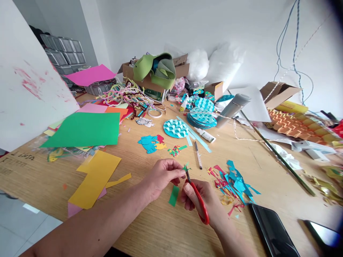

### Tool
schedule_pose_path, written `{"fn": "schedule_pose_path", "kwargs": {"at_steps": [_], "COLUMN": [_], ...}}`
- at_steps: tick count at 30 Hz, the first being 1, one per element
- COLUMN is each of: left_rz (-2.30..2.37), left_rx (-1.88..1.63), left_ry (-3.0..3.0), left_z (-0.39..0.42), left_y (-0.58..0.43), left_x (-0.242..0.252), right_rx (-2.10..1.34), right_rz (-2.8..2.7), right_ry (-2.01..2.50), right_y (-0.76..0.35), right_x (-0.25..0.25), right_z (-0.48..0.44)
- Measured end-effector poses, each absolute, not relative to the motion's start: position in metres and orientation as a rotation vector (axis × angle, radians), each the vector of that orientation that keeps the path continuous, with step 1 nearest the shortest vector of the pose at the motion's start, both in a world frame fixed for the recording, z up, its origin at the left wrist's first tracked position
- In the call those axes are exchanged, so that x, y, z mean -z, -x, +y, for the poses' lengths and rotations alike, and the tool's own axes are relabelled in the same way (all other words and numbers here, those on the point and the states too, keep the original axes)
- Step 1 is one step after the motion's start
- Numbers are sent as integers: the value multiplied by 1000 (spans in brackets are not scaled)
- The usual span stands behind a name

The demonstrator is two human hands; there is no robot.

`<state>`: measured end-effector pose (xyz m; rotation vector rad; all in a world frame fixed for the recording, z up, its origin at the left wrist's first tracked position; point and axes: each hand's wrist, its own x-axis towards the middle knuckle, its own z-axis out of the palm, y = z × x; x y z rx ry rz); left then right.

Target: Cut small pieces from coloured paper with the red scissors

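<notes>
My right hand [200,196] grips red-handled scissors [202,207], their blades pointing away from me. At the blade tips is a small piece of green paper [187,167], pinched between the thumb and fingers of my left hand [165,175]. A green paper strip [174,196] lies on the table between my hands. Just beyond them sits a little pile of tiny red, green and yellow paper bits [175,151]. Paper fish cut-outs lie behind on the left: a blue fish [148,143], a yellow fish [160,146] and a red one [160,138].
Blue and red paper scraps [237,182] lie to the right, near a black phone [273,228]. A pen [198,155], a glue bottle [205,135] and a blue scalloped disc [176,128] are farther back. Green card [85,130] and yellow card [96,175] cover the left. A grey flask [233,109] stands behind.
</notes>
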<state>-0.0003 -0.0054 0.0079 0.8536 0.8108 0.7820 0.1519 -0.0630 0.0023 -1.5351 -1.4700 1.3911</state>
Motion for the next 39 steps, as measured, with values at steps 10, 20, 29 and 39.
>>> {"fn": "schedule_pose_path", "kwargs": {"at_steps": [10,20,29,39], "left_rz": [787,781,813,791], "left_rx": [-784,-776,-762,-758], "left_ry": [-821,-845,-864,-848], "left_z": [-7,-6,-5,-6], "left_y": [0,1,0,1], "left_x": [-9,-8,-10,-6], "right_rx": [-1375,-1420,-1455,-1461], "right_rz": [-1439,-1450,-1412,-1399], "right_ry": [1553,1566,1568,1567], "right_y": [-152,-154,-155,-153], "right_x": [-1,-3,-1,-3], "right_z": [-64,-63,-62,-62]}}
